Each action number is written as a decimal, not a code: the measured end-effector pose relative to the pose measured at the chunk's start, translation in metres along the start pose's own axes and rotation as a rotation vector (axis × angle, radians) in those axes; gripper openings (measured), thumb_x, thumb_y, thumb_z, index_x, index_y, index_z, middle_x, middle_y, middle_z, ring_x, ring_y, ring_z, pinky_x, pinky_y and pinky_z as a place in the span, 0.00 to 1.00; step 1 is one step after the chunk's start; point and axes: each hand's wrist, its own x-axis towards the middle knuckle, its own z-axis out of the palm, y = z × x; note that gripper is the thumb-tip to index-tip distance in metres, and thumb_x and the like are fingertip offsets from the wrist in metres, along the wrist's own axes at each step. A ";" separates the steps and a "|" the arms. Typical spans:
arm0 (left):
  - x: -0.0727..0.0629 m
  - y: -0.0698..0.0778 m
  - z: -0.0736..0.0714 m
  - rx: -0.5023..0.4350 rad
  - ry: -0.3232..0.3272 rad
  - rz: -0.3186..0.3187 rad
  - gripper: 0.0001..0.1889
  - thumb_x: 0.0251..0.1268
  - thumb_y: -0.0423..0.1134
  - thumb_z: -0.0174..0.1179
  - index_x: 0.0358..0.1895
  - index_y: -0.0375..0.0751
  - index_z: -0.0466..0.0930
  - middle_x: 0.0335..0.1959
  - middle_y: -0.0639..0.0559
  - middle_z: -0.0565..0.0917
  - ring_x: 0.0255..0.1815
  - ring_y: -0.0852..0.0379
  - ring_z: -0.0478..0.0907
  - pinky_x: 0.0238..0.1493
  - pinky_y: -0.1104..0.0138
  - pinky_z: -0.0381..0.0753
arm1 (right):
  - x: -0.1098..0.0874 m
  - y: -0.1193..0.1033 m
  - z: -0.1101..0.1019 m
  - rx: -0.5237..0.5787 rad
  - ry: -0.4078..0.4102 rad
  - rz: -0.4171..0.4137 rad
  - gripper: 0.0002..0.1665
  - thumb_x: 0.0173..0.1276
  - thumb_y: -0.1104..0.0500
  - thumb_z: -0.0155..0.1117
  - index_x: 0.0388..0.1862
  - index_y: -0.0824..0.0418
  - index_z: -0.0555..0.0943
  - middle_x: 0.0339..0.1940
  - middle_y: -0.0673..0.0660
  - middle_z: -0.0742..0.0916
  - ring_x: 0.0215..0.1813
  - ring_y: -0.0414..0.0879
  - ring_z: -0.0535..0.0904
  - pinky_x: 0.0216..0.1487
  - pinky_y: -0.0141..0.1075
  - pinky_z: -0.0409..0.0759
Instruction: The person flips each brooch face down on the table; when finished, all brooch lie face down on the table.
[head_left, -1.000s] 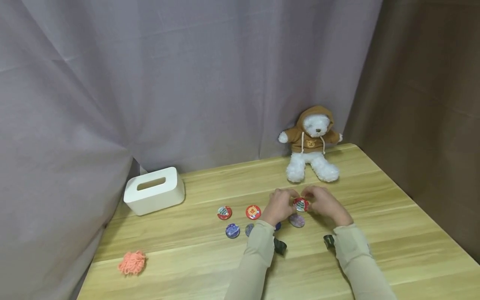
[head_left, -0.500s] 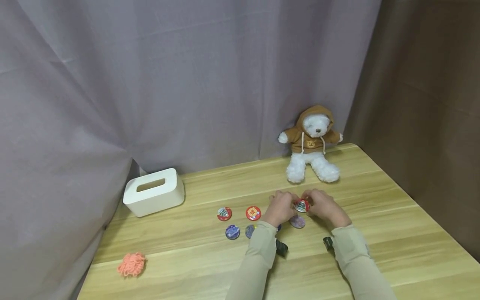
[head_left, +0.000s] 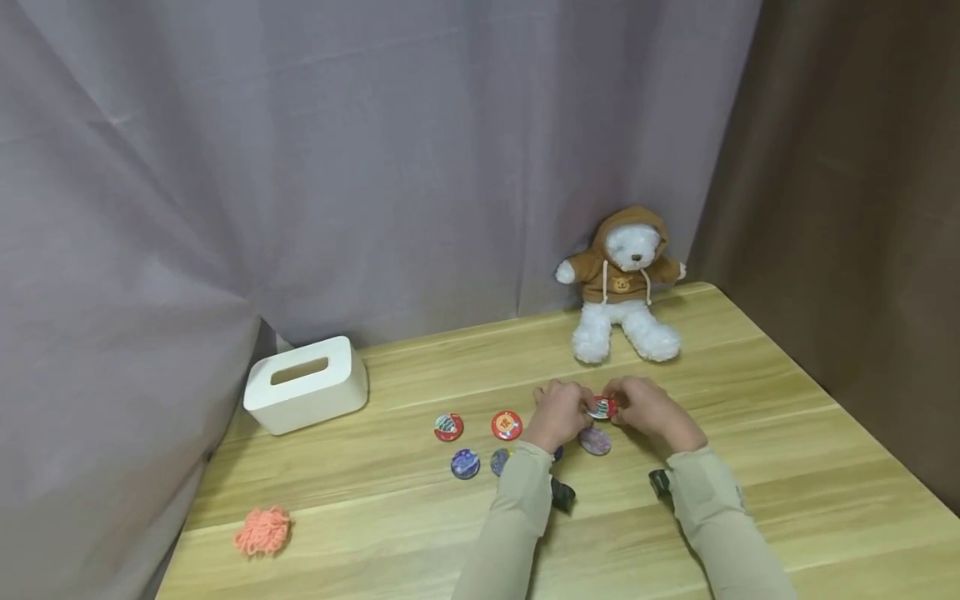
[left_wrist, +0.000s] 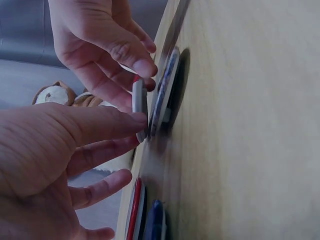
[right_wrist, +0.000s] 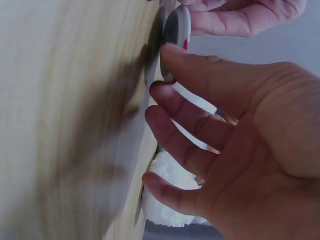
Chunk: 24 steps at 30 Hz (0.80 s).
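Observation:
Between my two hands is a round red pin badge with a green-and-white tree picture [head_left: 602, 407], raised a little off the table. My left hand [head_left: 558, 415] pinches its left edge with thumb and forefinger. On the opposite edge, my right hand [head_left: 651, 413] pinches with thumb and fingertip, its other fingers spread in the right wrist view. The badge appears edge-on in the left wrist view, as a pale rim [left_wrist: 138, 102]. Just below it lies a purple badge [head_left: 596, 442]. A dark blue badge [head_left: 558, 452] is mostly hidden behind my left wrist.
Left of my hands lie a red tree badge [head_left: 448, 427], a red-and-yellow badge [head_left: 507, 425], a blue badge [head_left: 465, 464] and a grey-blue one [head_left: 500, 462]. A teddy bear [head_left: 621, 287] sits behind. Farther left are a white tissue box [head_left: 307, 392] and coral yarn [head_left: 262, 532].
The held badge has shifted slightly and now shows its face at a flatter angle. Both hands keep nearly the same place; the other badges lie still.

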 end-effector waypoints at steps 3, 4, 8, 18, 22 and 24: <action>0.000 -0.002 -0.001 -0.001 0.026 0.009 0.08 0.50 0.36 0.76 0.32 0.53 0.89 0.37 0.63 0.87 0.42 0.57 0.76 0.43 0.60 0.60 | 0.001 -0.001 -0.001 0.025 0.010 -0.021 0.14 0.52 0.74 0.72 0.39 0.69 0.84 0.33 0.57 0.87 0.38 0.52 0.82 0.45 0.51 0.79; 0.000 -0.003 -0.001 0.001 0.032 0.011 0.08 0.50 0.36 0.76 0.32 0.53 0.89 0.36 0.63 0.87 0.42 0.57 0.76 0.43 0.60 0.60 | 0.001 -0.001 -0.001 0.031 0.014 -0.025 0.13 0.52 0.74 0.72 0.38 0.69 0.84 0.32 0.56 0.87 0.38 0.51 0.82 0.45 0.51 0.79; -0.001 -0.006 -0.002 -0.003 0.049 0.023 0.08 0.51 0.36 0.76 0.34 0.54 0.89 0.36 0.62 0.88 0.40 0.58 0.77 0.43 0.60 0.62 | 0.001 -0.002 -0.002 0.040 0.031 -0.035 0.09 0.55 0.74 0.70 0.36 0.68 0.85 0.30 0.55 0.87 0.35 0.48 0.81 0.43 0.48 0.79; -0.001 -0.018 -0.010 -0.048 0.115 0.047 0.05 0.59 0.36 0.71 0.36 0.53 0.91 0.30 0.64 0.88 0.36 0.60 0.79 0.44 0.58 0.65 | 0.001 -0.003 -0.002 0.017 0.093 -0.059 0.06 0.62 0.71 0.67 0.33 0.63 0.87 0.30 0.52 0.88 0.35 0.48 0.83 0.44 0.51 0.79; 0.000 -0.020 -0.012 -0.073 0.122 0.024 0.05 0.61 0.37 0.70 0.36 0.53 0.91 0.29 0.65 0.88 0.35 0.62 0.80 0.45 0.56 0.68 | 0.002 -0.004 -0.003 0.018 0.110 -0.071 0.05 0.63 0.71 0.68 0.34 0.63 0.87 0.29 0.52 0.88 0.35 0.47 0.82 0.43 0.50 0.79; 0.000 -0.020 -0.013 -0.081 0.115 0.007 0.04 0.62 0.38 0.70 0.37 0.53 0.91 0.29 0.65 0.88 0.36 0.63 0.80 0.46 0.56 0.68 | 0.002 -0.004 -0.002 0.021 0.111 -0.070 0.03 0.64 0.69 0.68 0.33 0.64 0.87 0.29 0.51 0.88 0.35 0.46 0.82 0.43 0.50 0.79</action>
